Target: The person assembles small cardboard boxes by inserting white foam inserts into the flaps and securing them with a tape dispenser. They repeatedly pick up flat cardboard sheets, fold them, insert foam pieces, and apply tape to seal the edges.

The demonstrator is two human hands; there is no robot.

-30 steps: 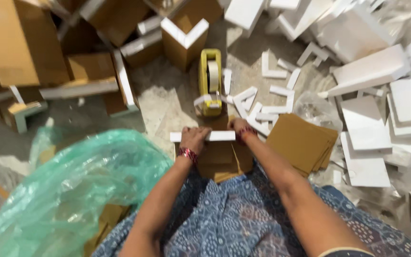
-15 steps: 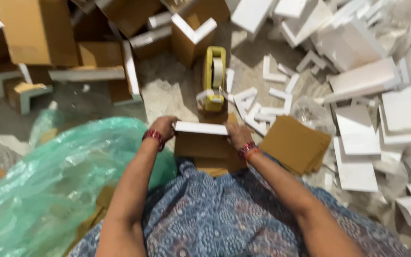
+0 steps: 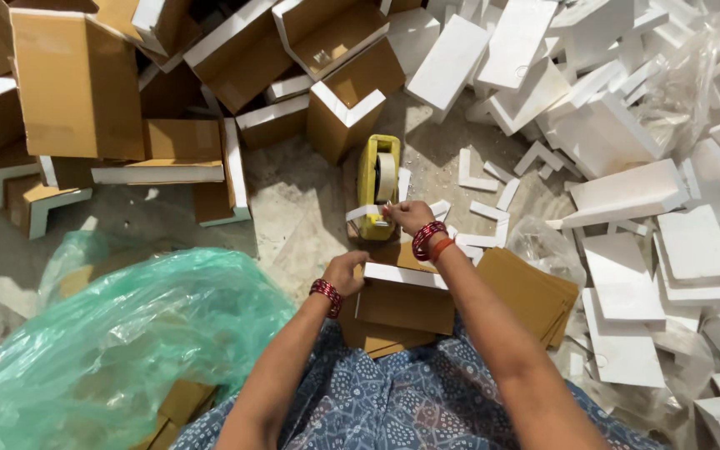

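Below my view, my left hand (image 3: 345, 271) presses its fingers closed against the small cardboard box (image 3: 406, 302) on my lap, while my right hand (image 3: 407, 216) pinches a tape strip (image 3: 363, 212) at the yellow tape dispenser (image 3: 377, 185) on the floor. White foam pieces (image 3: 627, 196) crowd the right side, a green plastic bag (image 3: 127, 350) the left.
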